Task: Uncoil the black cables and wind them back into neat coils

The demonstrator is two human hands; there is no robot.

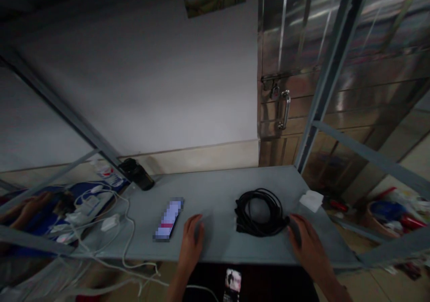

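Note:
A coiled black cable (pixel 257 227) lies on the right half of the grey tabletop (pixel 208 194). My right hand (pixel 304 235) is just right of it, fingers curved and thumb apart, close to the cable's end; whether it touches that end I cannot make out. On the other side, my left hand (pixel 193 239) rests over the table with fingers loosely bent and thumb apart, holding nothing. Left of that hand lies a phone (pixel 169 219), its lit screen blurred out. A crumpled white piece of paper (pixel 311 200) sits beyond my right hand.
A dark bottle (pixel 137 174) stands at the back left. White cords (pixel 129 221) and a white adapter (pixel 110 222) trail over the left edge. Metal posts (pixel 331 78) frame the table. Another person's arm (pixel 28 208) is at far left. A picture-backed item (pixel 232 284) lies at my lap.

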